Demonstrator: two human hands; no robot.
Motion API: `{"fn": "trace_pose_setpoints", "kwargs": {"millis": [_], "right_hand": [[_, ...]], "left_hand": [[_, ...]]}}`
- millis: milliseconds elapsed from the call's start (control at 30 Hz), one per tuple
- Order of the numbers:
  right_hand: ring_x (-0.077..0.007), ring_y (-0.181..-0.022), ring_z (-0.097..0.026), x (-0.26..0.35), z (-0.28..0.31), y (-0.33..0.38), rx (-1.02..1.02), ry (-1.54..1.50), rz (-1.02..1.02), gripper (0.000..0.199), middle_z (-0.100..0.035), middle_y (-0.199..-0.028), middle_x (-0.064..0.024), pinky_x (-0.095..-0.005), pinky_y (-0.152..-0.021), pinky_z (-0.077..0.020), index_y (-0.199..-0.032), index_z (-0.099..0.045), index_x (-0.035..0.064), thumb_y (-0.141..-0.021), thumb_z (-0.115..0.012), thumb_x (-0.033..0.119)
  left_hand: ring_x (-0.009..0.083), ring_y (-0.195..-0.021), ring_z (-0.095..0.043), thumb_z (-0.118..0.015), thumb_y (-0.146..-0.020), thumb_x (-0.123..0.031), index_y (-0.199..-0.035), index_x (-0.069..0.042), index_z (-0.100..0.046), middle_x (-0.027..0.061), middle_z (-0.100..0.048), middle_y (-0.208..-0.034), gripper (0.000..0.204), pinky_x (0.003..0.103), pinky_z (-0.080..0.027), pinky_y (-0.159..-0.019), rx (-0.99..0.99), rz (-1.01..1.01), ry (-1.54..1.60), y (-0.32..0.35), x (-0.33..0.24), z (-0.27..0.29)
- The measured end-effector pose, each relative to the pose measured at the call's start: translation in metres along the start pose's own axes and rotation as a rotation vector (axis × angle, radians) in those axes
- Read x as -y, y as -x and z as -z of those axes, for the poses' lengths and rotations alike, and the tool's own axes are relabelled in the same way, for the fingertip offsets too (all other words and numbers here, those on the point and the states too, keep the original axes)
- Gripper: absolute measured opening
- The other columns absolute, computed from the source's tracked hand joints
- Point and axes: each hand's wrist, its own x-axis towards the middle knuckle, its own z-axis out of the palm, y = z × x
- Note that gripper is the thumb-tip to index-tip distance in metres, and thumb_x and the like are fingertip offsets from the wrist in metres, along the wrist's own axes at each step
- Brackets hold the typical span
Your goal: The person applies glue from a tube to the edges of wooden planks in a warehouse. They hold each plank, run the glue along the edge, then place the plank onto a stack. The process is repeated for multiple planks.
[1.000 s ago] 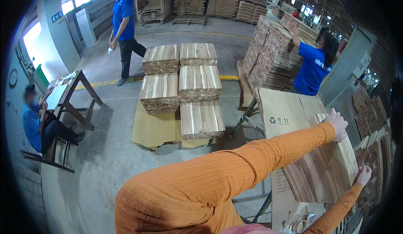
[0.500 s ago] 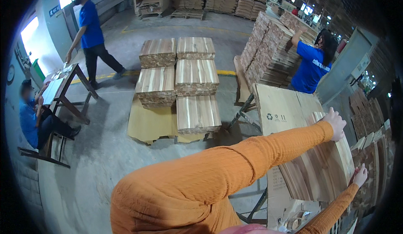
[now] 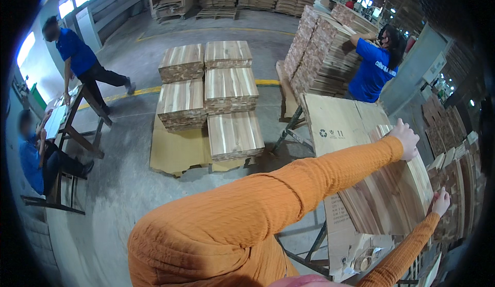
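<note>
Wooden panels [image 3: 384,199] at four o'clock, on cardboard [image 3: 340,117]! Left hand [image 3: 406,139] at their one-o'clock edge, fingers curled; right hand [image 3: 440,202] at three, fingers half-bent; can't tell whether either grips. Even pressure should keep edges flush.

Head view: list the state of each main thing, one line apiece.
Wooden boards: piled together
Left hand: fingers bent, at the boards' upper edge
Right hand: at the boards' right edge, grip unclear
Printed cardboard: spread flat, beneath the boards
Floor stacks: five, neatly piled
Floor cardboard: flat under the stacks, ragged-edged
</note>
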Motion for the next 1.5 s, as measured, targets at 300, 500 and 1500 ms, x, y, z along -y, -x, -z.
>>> {"fn": "trace_pose_setpoints", "kwargs": {"millis": [300, 500, 1500], "right_hand": [[-0.01, -0.059, -0.051, 0.016, -0.026, 0.007, -0.041, -0.009, 0.015, 0.031, -0.057, -0.067, -0.0016, -0.025, -0.056, -0.0434, -0.08, -0.062, 0.0002, -0.09, -0.059, 0.03], [-0.012, -0.057, -0.054, 0.023, 0.0, 0.023, -0.138, 0.242, 0.015, 0.036, -0.061, -0.063, -0.0061, -0.0292, -0.058, -0.0436, -0.076, -0.065, -0.0001, -0.086, -0.062, 0.034], [-0.016, -0.069, -0.063, 0.048, -0.017, 0.04, -0.141, 0.441, -0.038, 0.033, -0.068, -0.072, -0.0071, -0.0312, -0.071, -0.0472, -0.082, -0.067, 0.0028, -0.085, -0.061, 0.035]], "left_hand": [[0.0321, -0.107, -0.056, -0.046, -0.083, -0.038, -0.103, -0.01, -0.065, 0.0143, -0.066, -0.103, 0.039, 0.054, -0.03, -0.099, 0.018, 0.035, -0.026, -0.004, 0.008, 0.0], [0.0295, -0.108, -0.056, -0.046, -0.081, -0.038, -0.105, -0.012, -0.064, 0.0132, -0.065, -0.107, 0.041, 0.053, -0.033, -0.095, 0.019, -0.023, 0.041, -0.008, -0.004, -0.005], [0.024, -0.096, -0.059, -0.045, -0.083, -0.043, -0.094, -0.013, -0.066, 0.0063, -0.067, -0.093, 0.038, 0.041, -0.037, -0.083, -0.076, -0.043, -0.044, -0.001, 0.001, -0.008]]}}
